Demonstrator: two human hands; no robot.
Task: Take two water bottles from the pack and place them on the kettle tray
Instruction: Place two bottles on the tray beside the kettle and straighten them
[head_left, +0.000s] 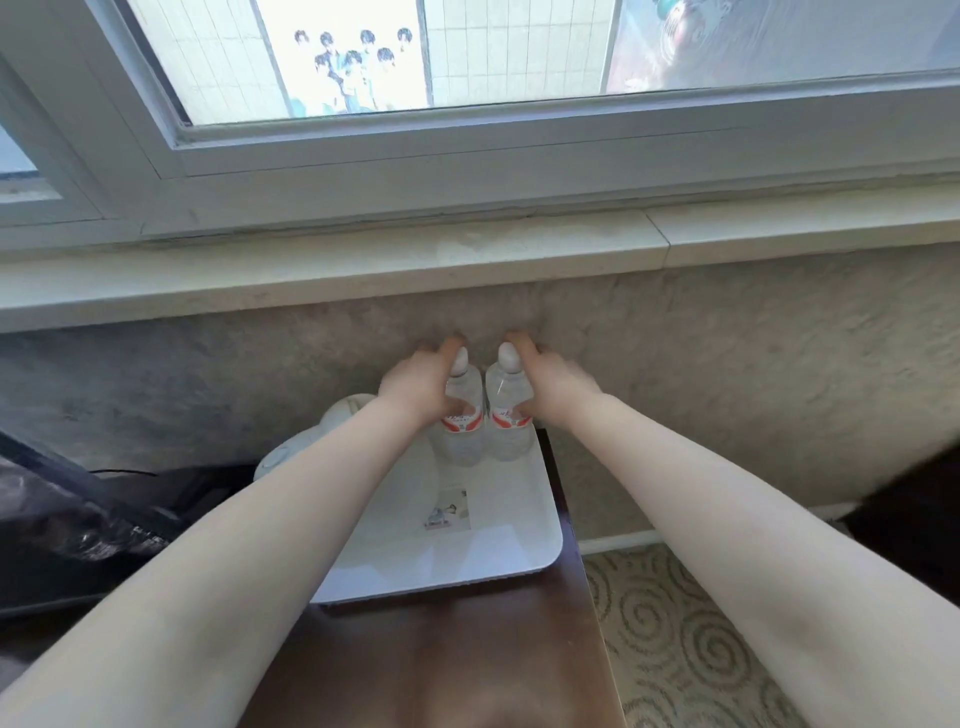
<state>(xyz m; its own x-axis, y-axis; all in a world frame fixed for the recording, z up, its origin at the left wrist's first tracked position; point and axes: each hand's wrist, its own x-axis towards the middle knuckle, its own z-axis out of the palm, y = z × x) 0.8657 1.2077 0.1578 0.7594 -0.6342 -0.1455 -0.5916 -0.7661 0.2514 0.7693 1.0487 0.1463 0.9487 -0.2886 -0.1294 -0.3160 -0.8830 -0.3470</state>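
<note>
Bottles, two of them, are being held upright at the far end of the white tray (524, 545), right up near the textured wall (727, 374) under the window sill (363, 270). The left bottle (462, 421) is wrapped by the left hand (421, 387), fingers curled round the shoulder and upper body from the outer side, with the fingertips poking up beside the white cap. Same deal on the other side: the right bottle (509, 423) is gripped by the right hand (550, 384), closed round it at about label height. Both bottles are clear with a red-and-white label band, and they're sat just beside each other, pretty much touching. Their bases look to be down on the tray surface, though actual contact can't be confirmed from this angle.

A white kettle (311, 441) is parked on the left part of the tray, mostly hidden behind the left forearm, so only its rounded top and lid can be made out. A small printed card (449, 512) is lying flat in the middle of the tray, nearer than the bottles. The tray itself is set on a dark brown wooden table (441, 649), close to its right edge.

Off to the left, something dark and shiny (67, 509) is bunched up, too murky to be identified. Patterned carpet (685, 634) with swirls is seen on the floor to the right. The pack isn't in the shot.
</note>
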